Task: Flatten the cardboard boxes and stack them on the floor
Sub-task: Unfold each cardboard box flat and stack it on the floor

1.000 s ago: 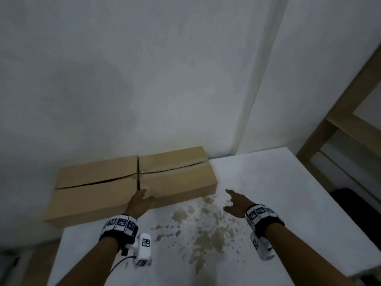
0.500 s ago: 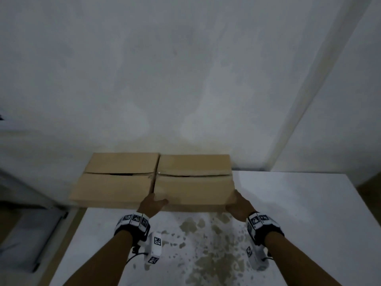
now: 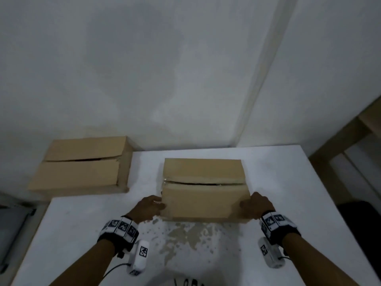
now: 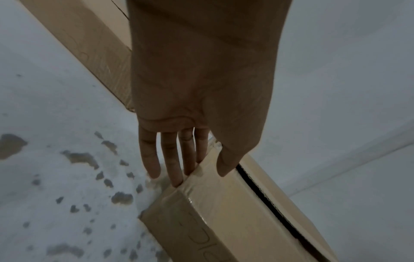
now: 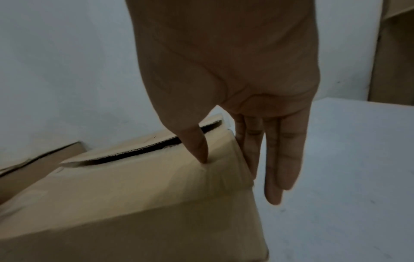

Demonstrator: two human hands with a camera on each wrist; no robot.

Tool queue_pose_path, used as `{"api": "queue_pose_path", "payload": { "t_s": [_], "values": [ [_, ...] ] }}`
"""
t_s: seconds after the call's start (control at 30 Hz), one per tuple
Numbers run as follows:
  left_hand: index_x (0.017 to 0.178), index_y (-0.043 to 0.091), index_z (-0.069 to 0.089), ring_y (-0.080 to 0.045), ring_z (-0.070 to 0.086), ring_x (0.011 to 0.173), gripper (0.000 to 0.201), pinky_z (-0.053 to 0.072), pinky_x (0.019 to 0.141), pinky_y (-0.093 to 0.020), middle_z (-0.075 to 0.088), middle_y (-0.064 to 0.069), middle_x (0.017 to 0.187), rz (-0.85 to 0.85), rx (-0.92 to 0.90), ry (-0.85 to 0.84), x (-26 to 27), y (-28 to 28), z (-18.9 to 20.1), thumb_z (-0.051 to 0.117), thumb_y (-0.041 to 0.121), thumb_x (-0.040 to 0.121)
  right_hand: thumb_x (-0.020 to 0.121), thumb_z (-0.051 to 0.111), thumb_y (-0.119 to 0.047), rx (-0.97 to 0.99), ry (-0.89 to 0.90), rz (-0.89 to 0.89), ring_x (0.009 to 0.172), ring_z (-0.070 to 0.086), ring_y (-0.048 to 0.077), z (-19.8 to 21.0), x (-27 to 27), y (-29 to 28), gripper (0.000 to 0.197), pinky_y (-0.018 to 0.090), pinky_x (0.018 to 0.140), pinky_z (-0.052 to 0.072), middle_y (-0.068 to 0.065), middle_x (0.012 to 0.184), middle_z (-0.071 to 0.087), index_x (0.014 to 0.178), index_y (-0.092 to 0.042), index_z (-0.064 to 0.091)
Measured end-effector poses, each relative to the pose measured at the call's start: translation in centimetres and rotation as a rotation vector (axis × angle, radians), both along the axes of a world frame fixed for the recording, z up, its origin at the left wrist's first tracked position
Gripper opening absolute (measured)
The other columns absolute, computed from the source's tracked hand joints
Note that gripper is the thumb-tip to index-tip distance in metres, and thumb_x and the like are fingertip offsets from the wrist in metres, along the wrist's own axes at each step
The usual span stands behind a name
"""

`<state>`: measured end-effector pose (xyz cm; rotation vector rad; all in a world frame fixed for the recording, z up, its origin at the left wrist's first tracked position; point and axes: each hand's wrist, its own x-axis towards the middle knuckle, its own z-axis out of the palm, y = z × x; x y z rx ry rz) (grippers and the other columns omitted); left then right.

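Right box pulled forward from left box | left hand, right hand grip: straight fingers press its ends

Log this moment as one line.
brown cardboard box: top seam gaping, on white table | left hand: presses left end | right hand: presses right end | second cardboard box: apart, left

Near box centred on desk. Bare desk right of it and in front; strip behind it before the wall. Left of it a gap, then second box blocks.
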<state>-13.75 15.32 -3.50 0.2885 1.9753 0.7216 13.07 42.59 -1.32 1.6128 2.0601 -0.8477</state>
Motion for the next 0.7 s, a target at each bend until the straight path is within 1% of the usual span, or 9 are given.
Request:
{"api": "queue_pose_path", "payload": {
  "t_s": [0.1, 0.2, 0.27, 0.37, 0.43, 0.5, 0.57, 0.63, 0.7],
  "values": [
    [0.111, 0.012, 0.058, -0.021, 0.066, 0.078, 0.028, 0.043, 0.058, -0.025, 0.068, -0.016, 0.103, -0.009, -0.013, 0.015, 2.5, 0.2, -0.1, 0.069, 0.026, 0.089, 0.081, 0.06, -0.044, 0.022, -0.127, 0.069, 0.103, 0.063, 0.027, 0.7, 2.6, -0.1, 0.054, 0.036, 0.09, 0.053, 0.01, 0.12, 0.062, 0.122, -0.011, 0.052],
    [0.104, 0.012, 0.058, -0.02, 0.066, 0.078, 0.025, 0.042, 0.054, -0.022, 0.07, -0.012, 0.092, -0.059, -0.047, 0.043, 4.8, -0.1, 0.2, 0.068, 0.028, 0.088, 0.084, 0.06, -0.037, 0.043, -0.154, 0.146, 0.108, 0.061, 0.027, 0.7, 4.2, 0.1, 0.05, 0.036, 0.091, 0.052, 0.011, 0.125, 0.057, 0.125, -0.01, 0.048],
    [0.099, 0.013, 0.059, -0.017, 0.064, 0.076, 0.024, 0.043, 0.056, -0.021, 0.069, -0.008, 0.085, -0.093, -0.062, 0.069, 6.0, -0.7, 0.9, 0.069, 0.031, 0.088, 0.085, 0.063, -0.036, 0.033, -0.119, 0.18, 0.111, 0.06, 0.029, 0.5, 4.7, 0.5, 0.056, 0.037, 0.09, 0.052, 0.014, 0.128, 0.054, 0.129, -0.007, 0.042],
    [0.107, 0.008, 0.06, -0.019, 0.063, 0.083, 0.025, 0.043, 0.067, -0.026, 0.068, -0.009, 0.093, -0.09, -0.063, -0.015, 6.9, -1.9, 1.9, 0.066, 0.026, 0.091, 0.086, 0.066, -0.033, 0.05, -0.087, 0.233, 0.115, 0.057, 0.031, 0.3, 4.9, 0.5, 0.057, 0.035, 0.089, 0.05, 0.015, 0.129, 0.052, 0.129, -0.006, 0.039],
    [0.111, 0.008, 0.06, -0.019, 0.063, 0.086, 0.024, 0.043, 0.069, -0.026, 0.067, -0.007, 0.097, -0.065, -0.07, -0.043, 7.0, -2.8, 2.5, 0.061, 0.023, 0.094, 0.086, 0.066, -0.029, 0.064, -0.042, 0.256, 0.111, 0.059, 0.031, 0.3, 4.8, 0.2, 0.051, 0.035, 0.084, 0.05, 0.015, 0.125, 0.054, 0.125, -0.007, 0.04],
    [0.116, 0.007, 0.06, -0.019, 0.062, 0.086, 0.028, 0.043, 0.068, -0.025, 0.066, -0.008, 0.103, -0.033, -0.07, -0.062, 6.6, -3.2, 2.9, 0.054, 0.027, 0.098, 0.086, 0.065, -0.024, 0.069, 0.031, 0.251, 0.103, 0.061, 0.032, 0.3, 4.8, -0.2, 0.044, 0.035, 0.079, 0.052, 0.014, 0.116, 0.058, 0.119, -0.009, 0.04],
    [0.114, 0.009, 0.062, -0.019, 0.06, 0.087, 0.035, 0.042, 0.07, -0.027, 0.066, -0.009, 0.11, 0.003, -0.072, -0.089, 6.0, -3.3, 3.9, 0.045, 0.037, 0.101, 0.086, 0.062, -0.021, 0.067, 0.125, 0.226, 0.09, 0.063, 0.031, 0.3, 5.2, -0.6, 0.037, 0.036, 0.073, 0.054, 0.013, 0.103, 0.061, 0.115, -0.012, 0.041],
    [0.11, 0.011, 0.064, -0.019, 0.06, 0.091, 0.048, 0.043, 0.072, -0.027, 0.066, -0.006, 0.109, 0.02, -0.048, -0.068, 4.9, -3.1, 5.0, 0.036, 0.049, 0.101, 0.086, 0.063, -0.019, 0.038, 0.243, 0.234, 0.077, 0.062, 0.027, 0.5, 6.1, -0.8, 0.034, 0.034, 0.063, 0.052, 0.01, 0.09, 0.063, 0.114, -0.015, 0.042],
    [0.105, 0.013, 0.065, -0.019, 0.061, 0.092, 0.052, 0.043, 0.073, -0.028, 0.066, -0.003, 0.106, 0.023, 0.004, -0.031, 3.7, -2.6, 6.6, 0.032, 0.054, 0.1, 0.086, 0.068, -0.02, 0.017, 0.346, 0.286, 0.081, 0.064, 0.025, 0.9, 7.3, -1.0, 0.036, 0.034, 0.066, 0.052, 0.005, 0.092, 0.066, 0.114, -0.021, 0.044]
  ]
}}
